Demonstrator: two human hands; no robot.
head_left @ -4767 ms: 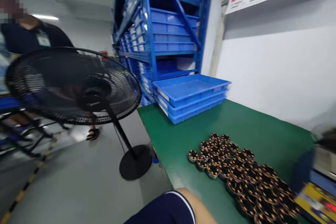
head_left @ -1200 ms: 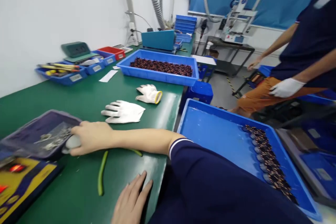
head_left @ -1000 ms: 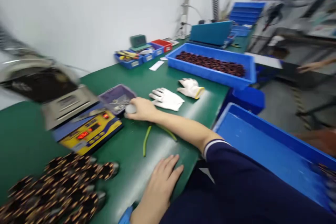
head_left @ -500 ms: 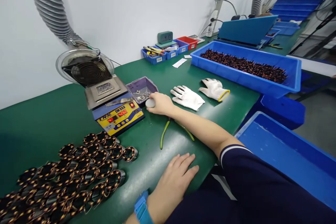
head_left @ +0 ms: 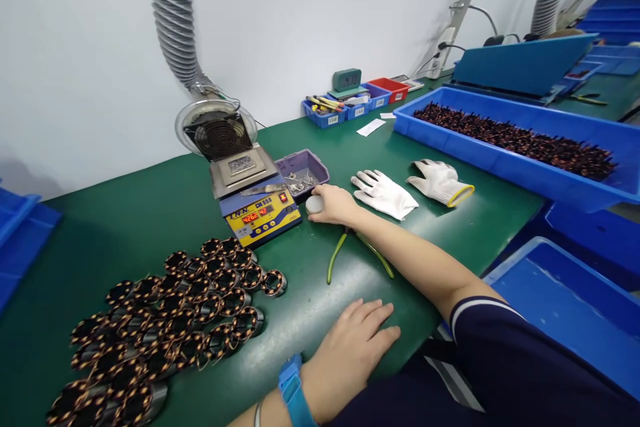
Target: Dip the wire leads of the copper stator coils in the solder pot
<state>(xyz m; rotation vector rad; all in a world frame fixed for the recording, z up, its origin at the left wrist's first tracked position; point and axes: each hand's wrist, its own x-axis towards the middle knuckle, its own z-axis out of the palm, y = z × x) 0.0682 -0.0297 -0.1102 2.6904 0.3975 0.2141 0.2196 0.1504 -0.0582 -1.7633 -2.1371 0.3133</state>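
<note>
My right hand [head_left: 334,204] grips a small round pale-grey container [head_left: 315,205] low over the table, beside the purple tray [head_left: 324,170] with silvery scraps in it. What is under that palm is hidden. My left hand [head_left: 346,345], with a blue wrist strap, lies flat on the green table, fingers stretched out, holding nothing. Green-handled pliers [head_left: 336,257] lie beneath my right forearm, their jaws hidden. To the left stands a yellow and blue solder pot [head_left: 263,217] with lit red digits and a flat metal blade [head_left: 263,190] on top.
Many copper-wound stator rings [head_left: 183,310] crowd the left front of the table. White gloves [head_left: 384,193] lie right of my hand. A long blue bin [head_left: 415,125] holds dark copper parts. Small bins [head_left: 330,119] and a clock [head_left: 347,80] line the wall. A fume hose [head_left: 173,20] hangs above the pot.
The view has swung left, so everything sits further right and a blue bin shows at the left edge. Both hands keep about the same place on the table.
</note>
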